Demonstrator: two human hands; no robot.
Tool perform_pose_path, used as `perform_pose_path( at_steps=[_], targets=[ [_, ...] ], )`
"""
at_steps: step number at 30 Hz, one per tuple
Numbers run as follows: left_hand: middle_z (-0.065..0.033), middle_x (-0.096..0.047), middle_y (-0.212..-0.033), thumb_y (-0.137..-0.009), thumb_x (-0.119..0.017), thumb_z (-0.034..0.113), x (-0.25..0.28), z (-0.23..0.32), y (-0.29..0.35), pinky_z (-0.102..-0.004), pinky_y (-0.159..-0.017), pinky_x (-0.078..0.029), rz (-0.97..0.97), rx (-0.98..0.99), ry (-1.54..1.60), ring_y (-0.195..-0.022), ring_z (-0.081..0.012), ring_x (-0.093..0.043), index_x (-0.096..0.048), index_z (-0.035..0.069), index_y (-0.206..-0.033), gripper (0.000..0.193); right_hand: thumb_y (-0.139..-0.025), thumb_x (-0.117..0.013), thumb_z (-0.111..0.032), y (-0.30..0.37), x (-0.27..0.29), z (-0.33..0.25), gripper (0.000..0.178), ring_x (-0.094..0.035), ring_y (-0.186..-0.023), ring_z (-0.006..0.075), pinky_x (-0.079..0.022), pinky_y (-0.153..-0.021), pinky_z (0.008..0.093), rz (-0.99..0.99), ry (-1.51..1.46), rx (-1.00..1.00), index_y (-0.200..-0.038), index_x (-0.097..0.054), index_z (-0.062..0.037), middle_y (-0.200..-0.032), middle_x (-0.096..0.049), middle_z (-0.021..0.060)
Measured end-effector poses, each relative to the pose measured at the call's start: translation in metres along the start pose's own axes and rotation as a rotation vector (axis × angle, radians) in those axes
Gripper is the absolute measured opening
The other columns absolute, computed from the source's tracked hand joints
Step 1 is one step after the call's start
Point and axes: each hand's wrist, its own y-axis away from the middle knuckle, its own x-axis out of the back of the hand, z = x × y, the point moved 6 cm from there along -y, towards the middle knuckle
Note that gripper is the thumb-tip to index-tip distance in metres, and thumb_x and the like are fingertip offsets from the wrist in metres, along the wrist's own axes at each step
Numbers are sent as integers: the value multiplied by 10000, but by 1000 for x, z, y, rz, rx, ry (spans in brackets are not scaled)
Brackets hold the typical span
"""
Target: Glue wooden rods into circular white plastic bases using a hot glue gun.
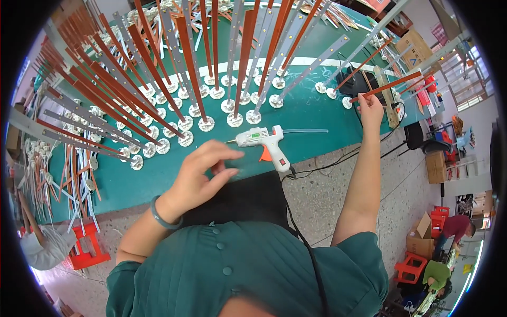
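My right hand point(371, 112) reaches to the far right of the table and pinches a brown strip point(395, 84) low down, just above its round white base point(347, 102). That base rests on the green tabletop, and the strip appears to lean to the right. Over the table's front edge hovers my left hand point(203, 171), fingers bent and apart from the thumb, with nothing in it. Just beyond it lies a white glue gun point(272, 145) with an orange trigger. A clear glue stick point(309, 130) pokes out of its back end.
Many brown and grey LED strips point(243, 58) stand on round white bases across the green table point(311, 148). Bundled strips with cords hang at the left edge point(79, 169). A black cable point(303, 232) runs past my lap. Red stools point(87, 247) and other people point(438, 274) are around.
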Motion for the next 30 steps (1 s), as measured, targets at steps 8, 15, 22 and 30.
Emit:
perform_pose_path(
  at_steps=[8,15,22,30],
  targets=[
    [-68,-620,-933,-814,-711,-28,49,0,65,-271,-652,-460,166,76,-149,-704,-136,-562,-695,46,-1108,304,-924,-679,-243,-48,-31,67,233,-607,-654,119,-488,-612,254,-80,161,73,-915,-698,-11,-756,-682,23],
    [-60,-667,-918,-838,-720,21,120,16,118,-281,-678,-490,448,37,-182,-762,-163,-622,-711,54,-1053,218,-894,-737,-255,-78,3,128,480,-550,-611,76,-370,-481,214,-208,68,-23,-1268,-564,-10,-751,-630,20],
    [-80,-691,-863,-842,-703,152,355,-29,235,-344,-691,-521,1224,454,-829,-766,-210,-652,-735,66,-974,160,-938,-691,-237,26,11,50,482,-454,-564,49,-328,-469,205,-117,75,-40,-1341,-523,-32,-711,-519,-29],
    [-50,-675,-1012,-826,-696,222,436,-118,245,-472,-865,-456,682,1025,-1442,-1039,-270,-621,-765,215,-893,96,-975,-622,-133,120,-12,-61,336,-477,-698,34,-382,-586,190,-243,-96,86,-1288,-572,-22,-821,-540,-24]
  ],
)
